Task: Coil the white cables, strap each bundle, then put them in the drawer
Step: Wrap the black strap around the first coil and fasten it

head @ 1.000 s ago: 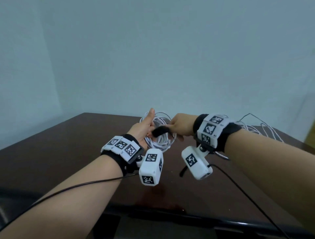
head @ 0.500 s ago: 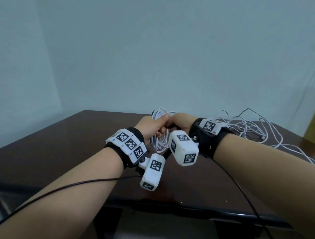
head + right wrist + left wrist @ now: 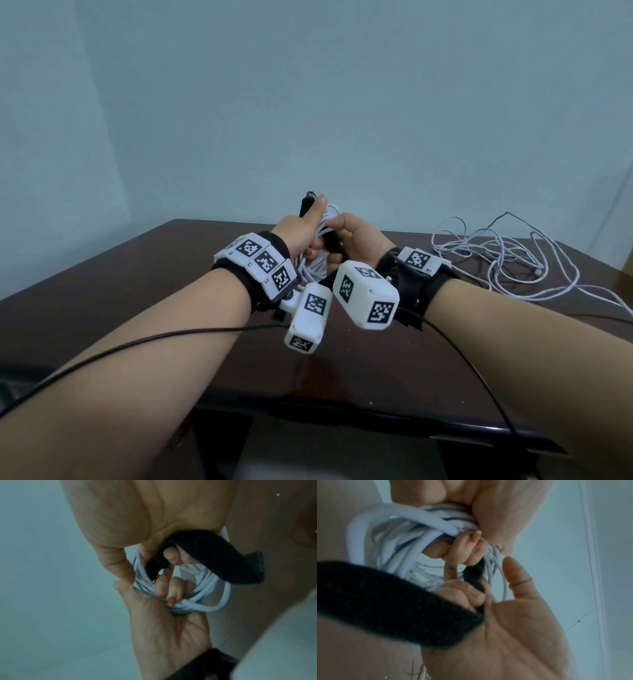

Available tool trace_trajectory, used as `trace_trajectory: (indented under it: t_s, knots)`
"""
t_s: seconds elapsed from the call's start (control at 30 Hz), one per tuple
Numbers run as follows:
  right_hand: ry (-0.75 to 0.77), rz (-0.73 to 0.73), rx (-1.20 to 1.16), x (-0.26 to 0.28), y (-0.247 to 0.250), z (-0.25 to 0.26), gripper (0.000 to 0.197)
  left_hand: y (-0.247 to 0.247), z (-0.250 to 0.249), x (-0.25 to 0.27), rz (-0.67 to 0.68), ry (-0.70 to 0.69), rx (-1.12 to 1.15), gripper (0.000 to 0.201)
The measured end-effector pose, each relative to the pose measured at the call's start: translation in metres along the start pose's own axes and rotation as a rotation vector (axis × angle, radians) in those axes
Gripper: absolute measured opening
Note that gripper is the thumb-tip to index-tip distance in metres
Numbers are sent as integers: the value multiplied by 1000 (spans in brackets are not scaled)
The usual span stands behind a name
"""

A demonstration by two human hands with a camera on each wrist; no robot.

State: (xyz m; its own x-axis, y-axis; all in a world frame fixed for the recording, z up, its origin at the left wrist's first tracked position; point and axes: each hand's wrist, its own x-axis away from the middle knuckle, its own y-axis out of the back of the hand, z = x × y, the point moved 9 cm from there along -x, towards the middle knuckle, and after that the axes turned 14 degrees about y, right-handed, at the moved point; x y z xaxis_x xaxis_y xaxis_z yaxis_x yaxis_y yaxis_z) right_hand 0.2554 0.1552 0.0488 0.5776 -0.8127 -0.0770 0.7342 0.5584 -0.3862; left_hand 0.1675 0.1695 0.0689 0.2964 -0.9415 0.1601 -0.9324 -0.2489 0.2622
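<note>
Fig.: strapping the first bundle, both hands raised over the table [image 3: 137, 291].

(a) Grip. My left hand [image 3: 301, 236] is closed round one side of the white coil [image 3: 313, 270]. The right-wrist view shows its fingers [image 3: 161, 586] curled over the gathered turns, thumb up. My right hand [image 3: 358, 236] has the black strap [image 3: 214, 555]: one fingertip is hooked inside the strap's loop and the other fingers are curled on the band. Neither hand is free.

(b) Key relation. The coil hangs as a ring from my left fist, its plane approx. upright between the two palms. The strap runs across the turns, i.e. at right angles to the cable's run, just beside my left fingers. Its wide free tail [image 3: 385, 601] trails toward the cameras, on the right-hand side of the ring. So the right hand is nearer the tail and, in my judgement, must carry it round and press it down. The left only clamps.

(c) Obstacles. My own left fingers sit w/in the ring, touching the strap's path, and could get wrapped in. One cable end [image 3: 214, 608] sticks out of the bundle and could slip free if the wrap is slack. How the strap fastens I can't tell.

(d) Surroundings. Loose white cables [image 3: 496, 263] lie uncoiled on the table to the right, beyond my right wrist and apart from the bundle. The drawer isn't in view.
</note>
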Motion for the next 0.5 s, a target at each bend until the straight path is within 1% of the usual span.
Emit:
trace_trajectory:
  t_s: [0.07, 0.17, 0.23, 0.33, 0.4, 0.5]
  knots:
    - [10, -18, 58, -2, 4, 2, 20, 4, -5, -2, -11, -29, 79, 47]
    - [-24, 5, 129, -2, 2, 3, 28, 17, -7, -6, -123, -80, 121, 39]
    - [-78, -28, 179, 2, 6, 3, 33, 26, -1, -10, -195, -90, 136, 38]
    - [-114, -46, 395, 7, 19, 6, 21, 37, 7, -13, -249, -82, 149, 42]
    - [-36, -52, 606, 4, 27, 18, 16, 37, 9, -14, -244, -67, 128, 40]
    - [190, -22, 1004, 4, 22, 49, 8, 29, 10, -15, -222, -44, 21, 34]
